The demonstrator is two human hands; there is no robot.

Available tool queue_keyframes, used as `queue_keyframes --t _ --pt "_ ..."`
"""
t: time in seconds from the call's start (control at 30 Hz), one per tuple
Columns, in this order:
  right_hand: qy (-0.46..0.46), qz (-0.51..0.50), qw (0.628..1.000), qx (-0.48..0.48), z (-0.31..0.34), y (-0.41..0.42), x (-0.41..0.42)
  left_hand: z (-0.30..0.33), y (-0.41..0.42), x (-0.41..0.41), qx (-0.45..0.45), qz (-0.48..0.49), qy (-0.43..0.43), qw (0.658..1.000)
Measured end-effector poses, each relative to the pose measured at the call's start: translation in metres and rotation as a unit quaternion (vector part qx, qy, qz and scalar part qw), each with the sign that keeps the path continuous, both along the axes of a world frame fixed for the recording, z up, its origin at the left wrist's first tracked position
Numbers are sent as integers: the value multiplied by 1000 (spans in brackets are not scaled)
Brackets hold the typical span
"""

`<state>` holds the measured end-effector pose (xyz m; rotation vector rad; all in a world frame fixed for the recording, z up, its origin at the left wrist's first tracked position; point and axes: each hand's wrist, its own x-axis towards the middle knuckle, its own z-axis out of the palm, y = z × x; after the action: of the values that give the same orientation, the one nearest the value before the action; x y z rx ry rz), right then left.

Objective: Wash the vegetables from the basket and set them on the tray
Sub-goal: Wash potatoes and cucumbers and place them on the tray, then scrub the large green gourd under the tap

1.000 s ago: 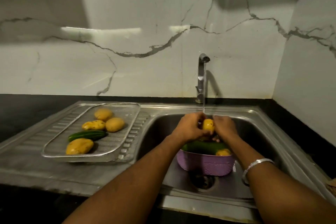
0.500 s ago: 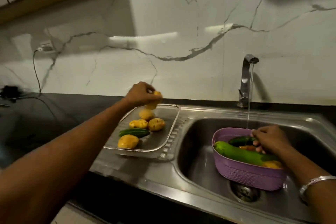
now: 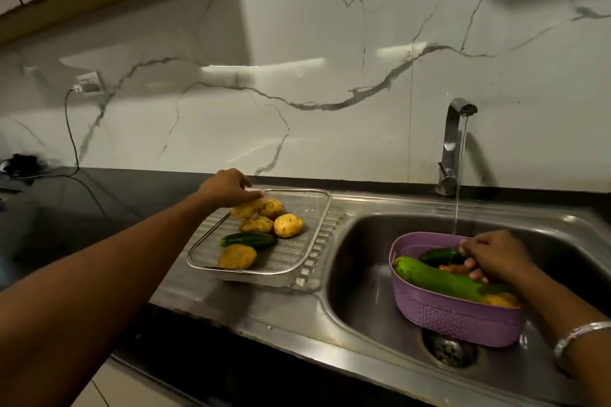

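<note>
A metal mesh tray point(image 3: 325, 208) sits on the sink's draining board and holds several yellow potatoes point(image 3: 288, 225) and a dark green cucumber point(image 3: 249, 239). My left hand point(image 3: 228, 188) holds one more potato point(image 3: 243, 210) from above, low at the tray's back left corner. A purple basket point(image 3: 456, 317) stands in the sink basin point(image 3: 360, 274) under the running water. In it lie a long light green gourd point(image 3: 436, 277), a dark cucumber point(image 3: 439, 256), something orange point(image 3: 451, 269) and a potato point(image 3: 501, 300). My right hand point(image 3: 492, 258) is in the basket, fingers curled around the dark cucumber's end.
The faucet point(image 3: 451, 142) stands at the back of the sink with water streaming down. The drain point(image 3: 451, 352) shows in front of the basket. A black counter point(image 3: 99, 208) runs to the left, with a wall socket point(image 3: 87, 86) and a cord.
Both hands held a potato under the stream a second ago. My left hand carried it left and lowered it onto the tray. My right hand dropped into the basket.
</note>
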<state>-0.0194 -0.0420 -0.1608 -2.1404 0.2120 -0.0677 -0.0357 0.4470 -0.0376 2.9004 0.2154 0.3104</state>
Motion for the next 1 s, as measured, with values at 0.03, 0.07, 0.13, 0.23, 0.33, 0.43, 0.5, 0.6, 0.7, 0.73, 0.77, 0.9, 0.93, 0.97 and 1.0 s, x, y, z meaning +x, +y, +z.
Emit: queue_keyframes --t 0.03,0.07,0.13,0.23,0.33,0.43,0.5,0.6,0.7,0.73,0.77,0.9,0.93,0.97,1.0 --pt "-1 -1 1000 1 0 0 0 2 -2 0 7 0 -12 1000" --pt "-3 -2 1000 3 1 0 -1 4 -6 -1 16 -2 -26 1000" --pt "-5 -6 1000 4 2 1 -3 8 -21 0 39 -19 -50 998" --pt "-8 -4 1000 3 5 1 -4 8 -62 2 38 -63 -83 994" --pt "-14 -11 1000 3 7 1 -6 3 -119 6 14 -138 -99 985" --pt "-26 -25 999 2 7 -2 -5 -13 -182 12 -18 -213 -75 974" --pt "-33 -32 999 -5 5 -6 -3 -29 -226 18 -40 -253 -52 965" --pt "-35 -41 998 -25 2 -9 0 -55 -287 26 -40 -302 14 952" --pt "-31 -40 997 -62 2 -10 4 -89 -326 37 41 -287 94 953" --pt "-28 -39 996 -69 2 -10 4 -103 -328 40 70 -268 116 954" --pt "-29 -38 996 -75 1 -9 6 -116 -327 43 102 -250 135 953" --pt "-28 -36 993 -105 -2 -10 10 -140 -314 49 202 -247 160 934" --pt "-24 -34 994 -103 0 -8 11 -136 -310 49 197 -249 148 937" --pt "-17 -31 994 -101 -2 -9 13 -134 -307 50 181 -254 138 940" --pt "-7 -27 994 -101 -2 -7 13 -130 -304 51 155 -255 133 945"
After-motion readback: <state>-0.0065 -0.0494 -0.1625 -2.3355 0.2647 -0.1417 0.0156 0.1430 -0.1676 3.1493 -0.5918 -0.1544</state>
